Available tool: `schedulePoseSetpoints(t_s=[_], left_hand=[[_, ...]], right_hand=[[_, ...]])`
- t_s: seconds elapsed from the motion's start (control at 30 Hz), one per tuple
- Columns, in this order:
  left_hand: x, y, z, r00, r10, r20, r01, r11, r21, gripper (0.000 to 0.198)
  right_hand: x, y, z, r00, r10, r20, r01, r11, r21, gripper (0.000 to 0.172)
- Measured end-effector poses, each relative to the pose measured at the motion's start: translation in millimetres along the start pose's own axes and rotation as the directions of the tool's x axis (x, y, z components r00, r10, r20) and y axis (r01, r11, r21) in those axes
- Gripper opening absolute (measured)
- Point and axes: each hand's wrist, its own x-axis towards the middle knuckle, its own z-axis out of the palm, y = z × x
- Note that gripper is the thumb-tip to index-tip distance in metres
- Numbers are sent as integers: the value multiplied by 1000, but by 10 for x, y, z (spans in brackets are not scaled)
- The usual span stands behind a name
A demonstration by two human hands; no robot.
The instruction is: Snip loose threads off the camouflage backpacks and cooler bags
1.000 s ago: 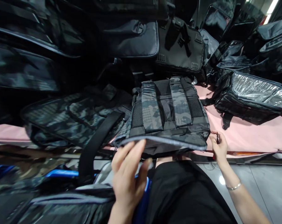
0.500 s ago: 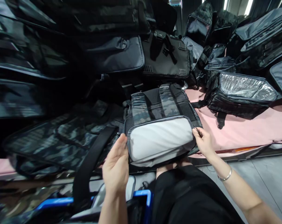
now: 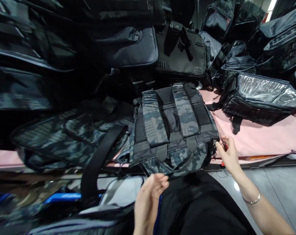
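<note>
A camouflage backpack [image 3: 177,130] lies in front of me with its two wide shoulder straps facing up. Its near end, with a carry loop, hangs towards my lap. My left hand [image 3: 151,195] is just below that near edge, palm turned inward, fingers loosely bent with nothing visible in them. At the bag's right corner, my right hand [image 3: 229,155] is closed around small scissors [image 3: 224,146] with a bit of red on them, the dark blades pointing up beside the fabric.
Another camouflage bag [image 3: 71,140] with a broad black strap lies to the left. To the right, a bag with a silver lining [image 3: 267,89] rests on a pink cloth [image 3: 255,140]. Stacked dark bags [image 3: 128,49] rise behind. A blue-rimmed bin [image 3: 62,197] stands below left.
The light panel at the near end has turned out of sight, and the camouflage end with its loop now shows. My left hand has left the bag's left side and moved right and down.
</note>
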Motion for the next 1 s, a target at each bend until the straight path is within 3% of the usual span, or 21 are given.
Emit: schedulePoseSetpoints(t_s=[0.1, 0.23, 0.33, 0.43, 0.57, 0.7, 0.83, 1.0], left_hand=[[-51, -184, 265, 996, -76, 38, 82, 978, -191, 40], [-75, -175, 480, 994, -63, 90, 94, 911, -401, 35], [-84, -156, 511, 1000, 3, 16, 2, 941, -338, 30], [-96, -210, 489, 988, 125, -91, -139, 976, -166, 33], [-102, -301, 420, 975, 197, -101, -198, 980, 0, 30], [-97, -314, 372, 973, 222, -67, -216, 972, 87, 25], [-117, -280, 395, 983, 182, -38, -181, 983, 13, 27], [-142, -251, 430, 987, 152, -52, -154, 987, -35, 32]], right_hand=[[-156, -107, 27, 998, -17, 60, 20, 998, -56, 26], [-326, -360, 78, 966, -86, 245, 93, 996, -16, 21], [-379, -541, 147, 897, -207, 391, 221, 975, 11, 17], [-385, -656, 271, 787, -298, 540, 323, 945, 50, 17], [-361, -714, 478, 669, -314, 673, 415, 910, 12, 18], [-298, -729, 623, 619, -280, 734, 463, 885, -52, 18], [-231, -725, 694, 578, -302, 758, 511, 858, -47, 15], [-236, -683, 705, 592, -359, 722, 545, 838, -31, 11]])
